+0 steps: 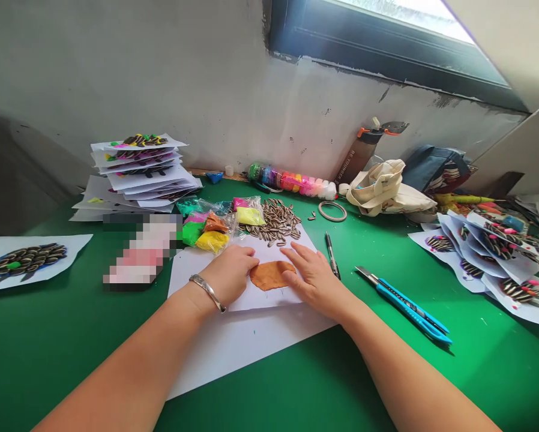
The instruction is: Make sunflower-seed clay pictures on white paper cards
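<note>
Green tabletop bears white paper, where a flat orange piece lies between left hand (fingers curled, grip unclear) and right hand, whose fingers spread loosely at the piece's edge.

The single view looks from the person's head, above and behind the left hand and right hand, facing forward and down across the green tabletop. It is near enough that both forearms enter from the bottom edge, yet wide enough to include the grey wall beyond the hands and the window high beyond the right one.
</note>
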A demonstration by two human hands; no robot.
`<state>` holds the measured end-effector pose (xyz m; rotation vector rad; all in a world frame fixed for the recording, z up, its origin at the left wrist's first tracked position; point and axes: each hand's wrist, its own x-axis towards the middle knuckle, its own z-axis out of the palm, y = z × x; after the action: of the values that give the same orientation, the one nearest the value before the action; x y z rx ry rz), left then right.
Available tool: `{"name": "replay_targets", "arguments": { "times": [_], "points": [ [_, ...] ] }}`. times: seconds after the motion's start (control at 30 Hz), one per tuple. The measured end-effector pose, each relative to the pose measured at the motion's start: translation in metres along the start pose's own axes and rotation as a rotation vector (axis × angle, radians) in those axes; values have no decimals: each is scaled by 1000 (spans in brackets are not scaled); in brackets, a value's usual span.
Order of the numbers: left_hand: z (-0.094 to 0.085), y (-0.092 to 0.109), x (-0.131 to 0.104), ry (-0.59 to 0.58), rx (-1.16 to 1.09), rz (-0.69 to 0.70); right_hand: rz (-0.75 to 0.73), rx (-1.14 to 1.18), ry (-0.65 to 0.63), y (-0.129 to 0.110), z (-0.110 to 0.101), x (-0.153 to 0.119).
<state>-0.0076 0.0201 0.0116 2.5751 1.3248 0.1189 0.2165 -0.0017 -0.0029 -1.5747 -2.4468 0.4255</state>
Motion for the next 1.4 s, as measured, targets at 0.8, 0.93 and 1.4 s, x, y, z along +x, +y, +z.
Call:
{"name": "replay_targets", "arguments": {
  "times": [0.8,0.93,1.4],
  "points": [
    [-11,18,-8,-66,-77,-59,3,-40,-293,8,-20,-16],
    [-9,19,-7,-63,-75,-75,-12,-88,-250,8,-10,-20],
    [-8,20,-7,-68,-83,-95,3,-138,-148,9,2,-28]
  ]
}}
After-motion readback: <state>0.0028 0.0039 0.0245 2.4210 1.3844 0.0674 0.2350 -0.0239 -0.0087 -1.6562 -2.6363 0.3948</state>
